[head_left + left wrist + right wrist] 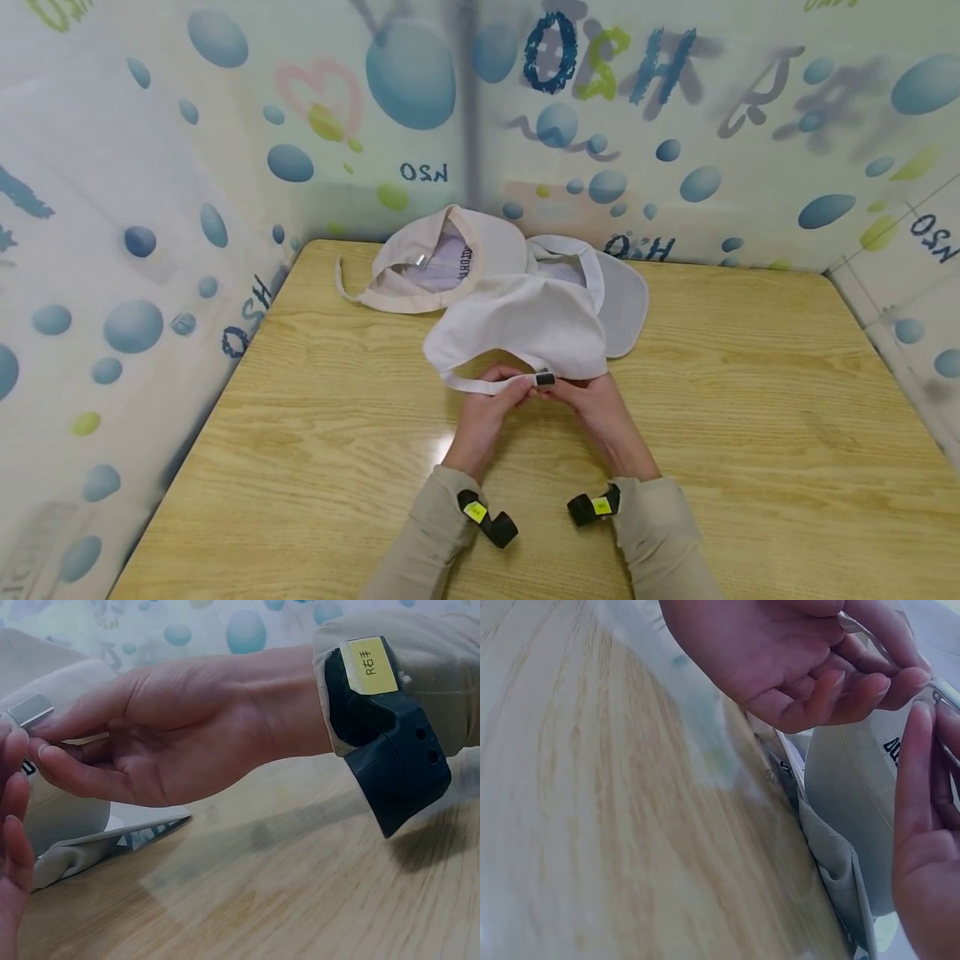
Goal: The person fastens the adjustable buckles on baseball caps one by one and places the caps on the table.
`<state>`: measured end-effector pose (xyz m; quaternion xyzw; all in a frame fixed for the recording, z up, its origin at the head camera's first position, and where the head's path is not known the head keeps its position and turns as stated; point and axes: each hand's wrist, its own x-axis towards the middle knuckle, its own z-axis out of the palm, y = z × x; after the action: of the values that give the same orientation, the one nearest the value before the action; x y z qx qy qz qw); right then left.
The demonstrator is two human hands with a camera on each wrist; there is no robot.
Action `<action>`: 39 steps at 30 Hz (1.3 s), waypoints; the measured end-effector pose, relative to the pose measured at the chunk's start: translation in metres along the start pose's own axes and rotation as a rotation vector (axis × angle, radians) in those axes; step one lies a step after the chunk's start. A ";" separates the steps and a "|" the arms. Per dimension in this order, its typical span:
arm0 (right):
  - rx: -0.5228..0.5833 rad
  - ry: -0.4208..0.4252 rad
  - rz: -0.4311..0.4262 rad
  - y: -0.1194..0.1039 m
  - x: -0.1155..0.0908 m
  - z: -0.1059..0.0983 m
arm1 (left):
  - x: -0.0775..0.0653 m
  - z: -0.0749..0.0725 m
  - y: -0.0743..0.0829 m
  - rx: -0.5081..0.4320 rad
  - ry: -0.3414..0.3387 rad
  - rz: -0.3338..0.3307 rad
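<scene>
A white baseball cap (525, 321) sits with its back opening toward the person, and its adjustment strap (470, 385) crosses that opening. The left hand (483, 417) pinches the strap between thumb and fingers, just left of the metal buckle (545, 379). On the buckle's other side, the right hand (606, 417) pinches the strap with thumb and index finger. In the left wrist view the buckle (31, 711) looks silvery, between the two hands' fingertips. The right wrist view shows the left hand's fingers (832, 694) curled by the strap. The strap's end is partly hidden by fingers.
Behind the held cap lie a beige cap (420, 292), its loose strap (341, 279) sticking out left, and another light cap with a grey brim (624, 308). All are on a wooden table (750, 417). Printed walls (675, 125) border its back and sides.
</scene>
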<state>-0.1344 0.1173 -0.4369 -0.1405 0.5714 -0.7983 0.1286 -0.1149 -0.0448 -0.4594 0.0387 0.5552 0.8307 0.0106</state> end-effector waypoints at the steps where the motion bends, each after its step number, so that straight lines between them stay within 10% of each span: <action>1: -0.014 0.001 0.001 0.000 0.000 0.000 | 0.000 0.000 0.000 0.007 -0.002 -0.001; 18: -0.092 0.036 0.017 0.002 -0.001 -0.002 | 0.000 -0.002 -0.001 0.016 -0.077 -0.011; 39: 0.232 -0.005 0.009 -0.002 -0.005 -0.003 | 0.000 -0.001 0.001 -0.072 -0.064 0.019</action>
<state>-0.1315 0.1225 -0.4365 -0.1241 0.4753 -0.8581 0.1493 -0.1149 -0.0462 -0.4591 0.0703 0.5241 0.8485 0.0216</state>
